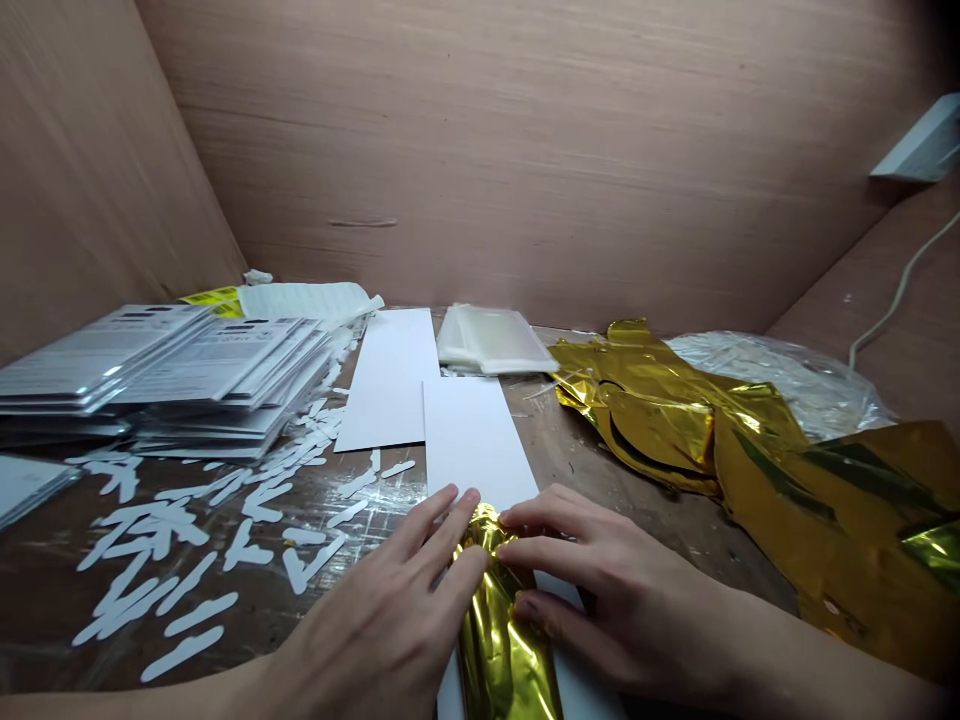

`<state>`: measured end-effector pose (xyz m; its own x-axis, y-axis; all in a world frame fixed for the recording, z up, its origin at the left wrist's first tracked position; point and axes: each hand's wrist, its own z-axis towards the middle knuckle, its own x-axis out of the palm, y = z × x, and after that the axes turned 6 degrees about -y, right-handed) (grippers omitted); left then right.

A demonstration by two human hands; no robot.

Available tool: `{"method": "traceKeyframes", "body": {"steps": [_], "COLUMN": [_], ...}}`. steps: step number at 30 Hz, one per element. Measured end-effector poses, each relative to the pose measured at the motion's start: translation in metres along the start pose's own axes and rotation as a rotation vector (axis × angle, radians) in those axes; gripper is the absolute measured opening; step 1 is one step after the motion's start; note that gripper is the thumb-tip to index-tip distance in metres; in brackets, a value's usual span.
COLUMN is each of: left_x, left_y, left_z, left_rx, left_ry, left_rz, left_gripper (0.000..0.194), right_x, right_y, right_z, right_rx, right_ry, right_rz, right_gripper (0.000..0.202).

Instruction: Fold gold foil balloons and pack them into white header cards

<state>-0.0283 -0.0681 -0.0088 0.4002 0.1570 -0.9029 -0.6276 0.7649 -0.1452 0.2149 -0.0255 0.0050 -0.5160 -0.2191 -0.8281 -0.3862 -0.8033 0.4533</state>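
A strip of shiny gold foil (504, 640) lies lengthwise on a white card (476, 430) at the bottom centre. On the foil's left edge rests my left hand (409, 590), its fingers stretched forward and slightly apart. My right hand (600, 580) touches the foil's right edge, with its fingers spread and bent a little, the thumb lower down. The fingertips of both hands come close together near the foil's far end. A second white card (390, 375) lies behind and to the left, meeting the first card's edge.
Stacks of packaged cards (202, 365) stand at the left, with many small white strips (195, 610) scattered before them. Clear plastic sleeves (491, 340) lie at the back centre. More gold foil (847, 520) spreads over the right side, before a clear plastic bag (787, 375). Wooden panels (487, 150) enclose the table.
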Motion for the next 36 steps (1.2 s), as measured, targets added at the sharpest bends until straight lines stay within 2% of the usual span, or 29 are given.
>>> {"method": "traceKeyframes", "body": {"steps": [4, 8, 14, 19, 25, 36], "left_x": [0.0, 0.003, 0.005, 0.008, 0.007, 0.009], "left_y": [-0.004, -0.007, -0.009, -0.011, -0.012, -0.012], "left_z": [0.001, 0.003, 0.003, 0.004, 0.006, 0.007], "left_rx": [-0.025, -0.052, -0.094, -0.119, -0.124, -0.117], "left_ry": [-0.021, -0.062, -0.055, -0.098, -0.052, -0.061], "left_rz": [0.004, -0.016, 0.036, 0.045, 0.075, 0.129], "left_gripper": [0.071, 0.068, 0.067, 0.074, 0.081, 0.095], "right_x": [0.002, 0.001, 0.0, 0.002, 0.001, -0.002], "right_y": [-0.002, -0.002, -0.003, -0.006, -0.008, -0.008], "right_z": [0.001, 0.003, 0.007, 0.007, 0.008, 0.01], "right_rx": [-0.067, -0.08, -0.108, -0.127, -0.122, -0.14], "right_ry": [-0.019, -0.014, 0.007, -0.003, -0.001, -0.017], "right_rz": [-0.01, -0.045, -0.123, -0.188, -0.258, -0.302], "right_gripper": [0.027, 0.022, 0.024, 0.022, 0.026, 0.02]}}
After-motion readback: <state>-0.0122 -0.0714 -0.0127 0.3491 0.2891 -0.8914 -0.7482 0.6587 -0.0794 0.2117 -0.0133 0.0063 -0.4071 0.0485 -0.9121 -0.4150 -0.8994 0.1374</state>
